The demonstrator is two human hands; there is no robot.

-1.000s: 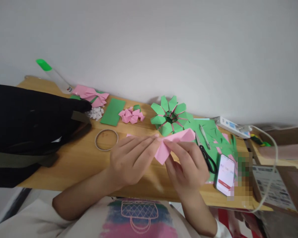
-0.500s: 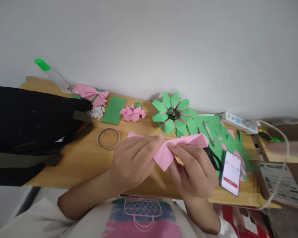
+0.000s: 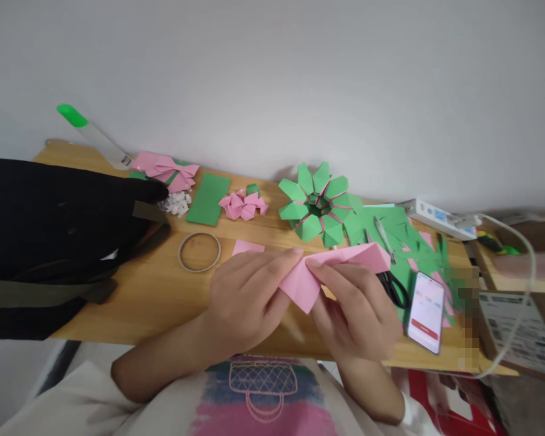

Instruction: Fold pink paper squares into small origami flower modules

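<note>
Both hands hold one piece of folded pink paper [image 3: 303, 286] above the front half of the table. My left hand [image 3: 249, 297] pinches its left side, with the fingertips near the top fold. On the other side, my right hand [image 3: 356, 309] presses the thumb and fingers on the paper close to its middle crease. One flap points down between the hands, and a long strip sticks out to the right above my right hand. A flat pink sheet [image 3: 249, 246] lies on the table just behind my left hand.
A green paper ring [image 3: 313, 227] with petal-like flaps stands behind my hands. Around it are a tape roll [image 3: 199, 252], folded pink pieces [image 3: 243, 204], a green sheet [image 3: 209, 198], scissors [image 3: 394, 289], a cutter [image 3: 384, 238], a phone [image 3: 426, 312], a power strip [image 3: 441, 218] and a black bag [image 3: 68, 236].
The grip on the pink paper looks almost the same. The view has shifted slightly, and the paper's right strip extends a little farther right.
</note>
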